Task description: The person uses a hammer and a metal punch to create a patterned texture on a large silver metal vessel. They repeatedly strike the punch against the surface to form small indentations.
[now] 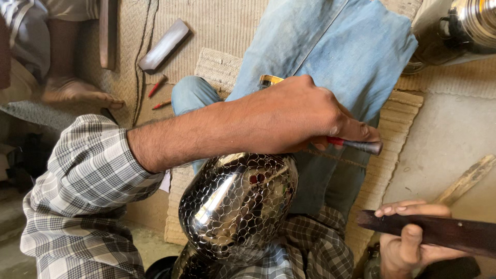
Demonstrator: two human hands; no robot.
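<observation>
My left hand (305,116) reaches in from the left in a plaid sleeve. It is closed around a small metal punch with a red band (364,146), whose tip points right over my blue-jeaned leg (341,51). Just below that hand a shiny dark metal vessel (237,204) with a fine scale pattern rests in my lap. At the lower right my right hand (408,243) grips a dark wooden bar (444,231), held roughly level and apart from the vessel.
Another person's bare foot (75,92) rests at the upper left. A grey flat block (164,45) and two red pencils (156,87) lie on the woven mat (398,111). A polished metal pot (467,26) stands top right, and a pale wooden stick (467,181) lies at right.
</observation>
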